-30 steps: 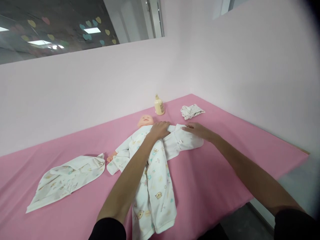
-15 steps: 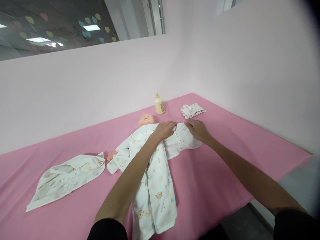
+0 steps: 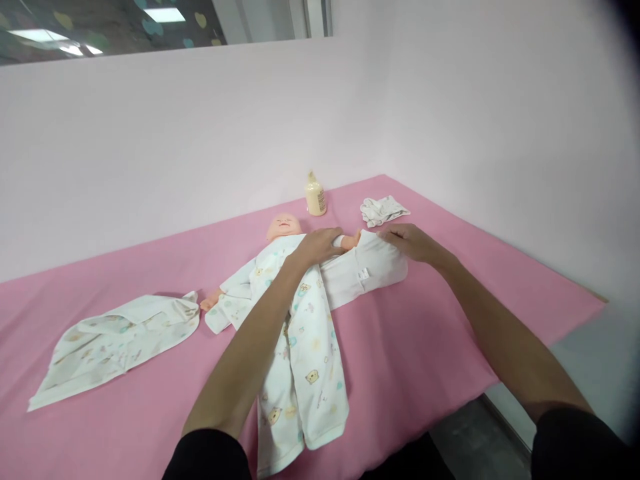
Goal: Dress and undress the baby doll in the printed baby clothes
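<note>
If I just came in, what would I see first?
Probably the pink plastic-looking doll lying on the bright pink cloth, a white animal-print fabric outfit over it. Next, the left hand at its arm and the right hand pinching white fabric. A pale yellow pump bottle stands beyond, near the white wall.

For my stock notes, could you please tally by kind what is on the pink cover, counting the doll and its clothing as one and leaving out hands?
Small baby doll with white, animal-printed cloth clothing: 1
Rounded, pale yellow pump bottle: 1
Loose pieces of white patterned cloth, a spread piece at the left and a folded piece at the back right: 2
Total: 4
</note>
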The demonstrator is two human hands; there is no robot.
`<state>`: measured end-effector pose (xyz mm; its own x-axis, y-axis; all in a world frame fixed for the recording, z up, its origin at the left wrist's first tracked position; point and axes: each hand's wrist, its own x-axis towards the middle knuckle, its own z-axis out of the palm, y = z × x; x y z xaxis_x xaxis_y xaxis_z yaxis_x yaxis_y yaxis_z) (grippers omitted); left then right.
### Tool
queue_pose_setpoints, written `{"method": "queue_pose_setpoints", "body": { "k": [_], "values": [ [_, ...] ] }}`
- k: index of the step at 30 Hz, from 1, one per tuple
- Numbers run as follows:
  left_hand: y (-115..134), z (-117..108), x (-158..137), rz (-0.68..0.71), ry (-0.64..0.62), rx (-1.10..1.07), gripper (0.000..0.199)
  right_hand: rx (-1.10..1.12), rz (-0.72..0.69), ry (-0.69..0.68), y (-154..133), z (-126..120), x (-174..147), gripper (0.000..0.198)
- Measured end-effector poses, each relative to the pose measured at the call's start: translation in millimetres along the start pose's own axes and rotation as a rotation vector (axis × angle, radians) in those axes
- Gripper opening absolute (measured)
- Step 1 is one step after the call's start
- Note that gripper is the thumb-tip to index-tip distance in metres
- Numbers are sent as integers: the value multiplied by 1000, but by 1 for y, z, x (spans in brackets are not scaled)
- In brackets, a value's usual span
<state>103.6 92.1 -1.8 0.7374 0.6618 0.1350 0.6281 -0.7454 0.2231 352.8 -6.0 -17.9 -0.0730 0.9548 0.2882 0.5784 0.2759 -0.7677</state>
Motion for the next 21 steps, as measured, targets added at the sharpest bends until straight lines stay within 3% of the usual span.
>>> {"method": "queue_pose_setpoints", "body": {
  "k": [5,10,14,17,21],
  "values": [
    [4,-2,0,-13,-36,-64,26,65,99,-167,-1,-13,-5,45],
    [2,-6,-2,-30,-35,-142,39,85,186,-332,-2,-27,-10,45],
    [1,-6,0,-29,0,-224,36,91,203,-420,2,-25,-9,46],
    [2,-3,4,-50,14,-202,36,40,209,-331,9,-10,-5,47],
    [6,4,9,-67,42,-100,38,-114,184,-65,20,24,5,42]
  ]
}}
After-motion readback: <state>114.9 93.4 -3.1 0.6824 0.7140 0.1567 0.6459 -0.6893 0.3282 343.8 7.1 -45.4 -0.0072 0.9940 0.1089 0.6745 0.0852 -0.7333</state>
